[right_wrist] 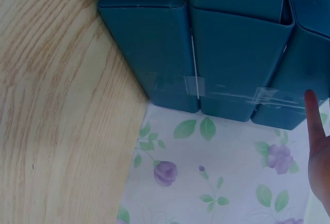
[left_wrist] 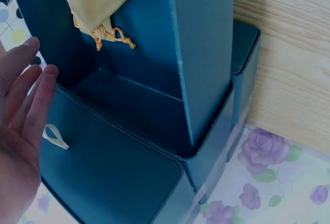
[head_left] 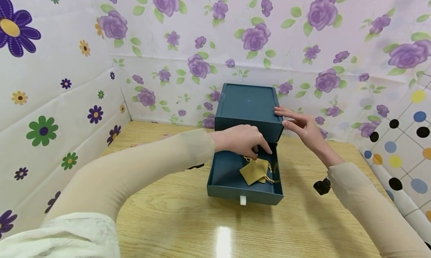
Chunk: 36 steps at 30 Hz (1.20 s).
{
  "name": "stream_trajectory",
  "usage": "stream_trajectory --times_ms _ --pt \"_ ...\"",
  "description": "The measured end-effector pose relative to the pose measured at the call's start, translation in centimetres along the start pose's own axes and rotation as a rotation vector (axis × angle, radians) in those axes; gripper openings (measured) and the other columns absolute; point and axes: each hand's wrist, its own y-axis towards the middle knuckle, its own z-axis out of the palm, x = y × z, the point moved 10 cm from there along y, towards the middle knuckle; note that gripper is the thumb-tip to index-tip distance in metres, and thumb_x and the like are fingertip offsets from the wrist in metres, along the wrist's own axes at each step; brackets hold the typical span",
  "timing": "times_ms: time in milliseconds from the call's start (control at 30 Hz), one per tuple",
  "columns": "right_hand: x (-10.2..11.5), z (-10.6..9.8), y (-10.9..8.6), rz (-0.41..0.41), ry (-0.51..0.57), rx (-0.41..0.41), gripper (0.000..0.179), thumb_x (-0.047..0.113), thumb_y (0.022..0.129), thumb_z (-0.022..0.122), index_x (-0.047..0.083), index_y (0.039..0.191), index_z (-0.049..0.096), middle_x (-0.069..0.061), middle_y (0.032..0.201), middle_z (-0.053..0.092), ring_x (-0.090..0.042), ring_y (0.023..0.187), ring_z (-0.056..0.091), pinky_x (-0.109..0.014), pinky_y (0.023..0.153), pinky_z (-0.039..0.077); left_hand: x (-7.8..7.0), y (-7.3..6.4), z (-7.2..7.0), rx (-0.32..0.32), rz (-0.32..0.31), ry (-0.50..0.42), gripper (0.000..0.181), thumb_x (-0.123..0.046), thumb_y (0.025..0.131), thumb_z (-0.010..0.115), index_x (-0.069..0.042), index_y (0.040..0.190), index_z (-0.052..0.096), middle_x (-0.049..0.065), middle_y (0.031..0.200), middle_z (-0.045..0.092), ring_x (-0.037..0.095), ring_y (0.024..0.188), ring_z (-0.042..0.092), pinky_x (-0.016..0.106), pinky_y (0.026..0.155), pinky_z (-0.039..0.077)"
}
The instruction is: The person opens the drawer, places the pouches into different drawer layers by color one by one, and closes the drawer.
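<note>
A dark blue stack of drawer boxes (head_left: 249,101) stands at the back of the table, one drawer (head_left: 222,191) pulled out toward me. Inside it lie overlapping gold drawstring pouches (head_left: 253,172), their cords toward the right wall. My left hand (head_left: 240,140) hovers over the drawer's back part, fingers pointing down near the pouches. In the left wrist view that hand (left_wrist: 23,116) holds nothing and its fingers are loosely extended. My right hand (head_left: 304,131) touches the top right edge of the stack with straight fingers; in the right wrist view one finger (right_wrist: 313,113) lies along the uppermost box's side.
Clear tape (right_wrist: 227,91) binds the stacked boxes along their sides. A white pull tab (head_left: 243,200) sits on the open drawer's front, and a white loop (left_wrist: 55,137) on the drawer above. Flowered sheets (head_left: 188,33) enclose the wooden table (head_left: 161,213).
</note>
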Motion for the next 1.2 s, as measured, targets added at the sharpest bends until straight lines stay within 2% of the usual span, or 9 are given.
stream_trajectory --times_ms 400,733,1000,1200 --pt "0.0 0.0 0.0 0.001 0.012 0.001 0.036 0.008 0.101 0.053 0.001 0.137 0.058 -0.005 0.151 0.051 -0.020 0.151 0.030 -0.012 0.103 0.045 0.7 -1.5 -0.2 -0.023 -0.004 -0.091 0.043 -0.022 0.093 0.071 -0.024 0.135 0.063 -0.004 0.134 0.066 0.009 0.107 0.071 0.022 0.092 0.056" --pt "0.0 -0.1 0.0 0.005 0.005 -0.011 0.036 0.008 0.101 0.053 0.002 0.136 0.059 -0.004 0.150 0.052 -0.020 0.151 0.031 -0.011 0.103 0.045 0.6 -3.5 -0.3 -0.051 -0.012 -0.183 0.044 -0.021 0.092 0.072 -0.023 0.135 0.063 0.001 0.131 0.067 0.009 0.106 0.071 0.021 0.088 0.058" --pt "0.1 -0.1 0.0 0.004 -0.002 -0.015 0.036 0.007 0.101 0.053 0.002 0.136 0.059 -0.005 0.150 0.052 -0.017 0.150 0.032 -0.011 0.104 0.045 -0.3 -5.6 -1.2 -0.128 0.005 -0.244 0.039 -0.017 0.092 0.071 -0.020 0.131 0.066 -0.002 0.130 0.068 0.009 0.105 0.071 0.022 0.089 0.058" --pt "0.1 0.0 0.0 0.007 0.000 -0.015 0.036 0.008 0.101 0.053 0.002 0.137 0.059 -0.005 0.151 0.051 -0.017 0.150 0.032 -0.011 0.103 0.045 -1.5 -7.4 -0.8 -0.182 -0.005 -0.293 0.037 -0.016 0.092 0.072 -0.017 0.129 0.068 0.000 0.115 0.073 0.008 0.096 0.072 0.019 0.085 0.057"
